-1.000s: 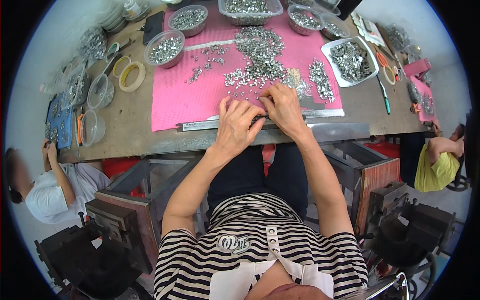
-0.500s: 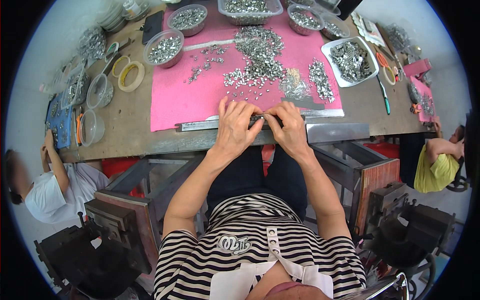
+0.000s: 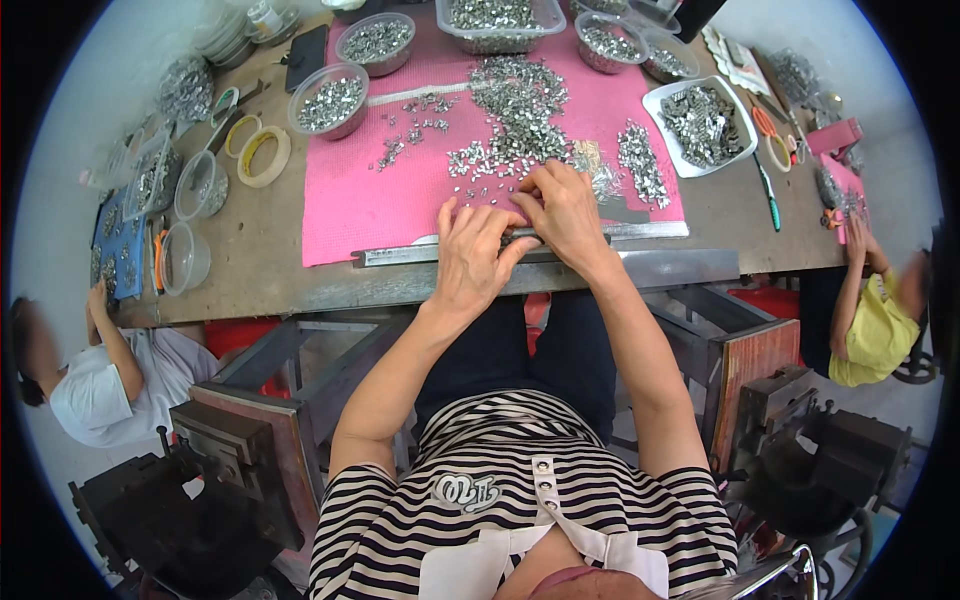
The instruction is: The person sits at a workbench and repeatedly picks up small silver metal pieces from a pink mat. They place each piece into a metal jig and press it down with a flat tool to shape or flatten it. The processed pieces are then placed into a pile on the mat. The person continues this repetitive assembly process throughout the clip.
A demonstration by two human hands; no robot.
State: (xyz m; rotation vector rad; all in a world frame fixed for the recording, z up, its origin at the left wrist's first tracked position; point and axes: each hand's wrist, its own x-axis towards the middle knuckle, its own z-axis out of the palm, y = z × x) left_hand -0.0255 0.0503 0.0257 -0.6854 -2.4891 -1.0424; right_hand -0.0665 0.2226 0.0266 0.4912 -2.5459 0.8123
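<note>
The metal bar (image 3: 400, 256) is long, narrow and silver-grey, with straight sides and a darker groove or line along it, too small to tell. It lies along the near edge of the table (image 3: 250, 235), at the near border of the pink mat (image 3: 365, 205). Its middle part is hidden by the two hands.

The left hand (image 3: 470, 255) rests over the bar, its thumb and fingers bent close together around a narrow gap; something dark shows there, but I cannot tell if it is gripped. The right hand (image 3: 565, 215) reaches a little farther over the mat, with thumb and forefinger nearly meeting beside the loose metal pieces (image 3: 485, 190); I cannot tell whether a piece is between them.

These pieces are small, shiny and blocky, and they spread from a big pile (image 3: 520, 105) toward the far edge. Near the mat's right edge lie a smaller heap (image 3: 643, 165) and, closer to the hand, thin wires (image 3: 606, 183) and a dark strip (image 3: 625, 213). A flat steel plate (image 3: 680, 266) lies along the near table edge, to the right. A white tray (image 3: 663, 130) overlaps the mat's right edge, and a round tub (image 3: 345, 125) its left edge.
</note>
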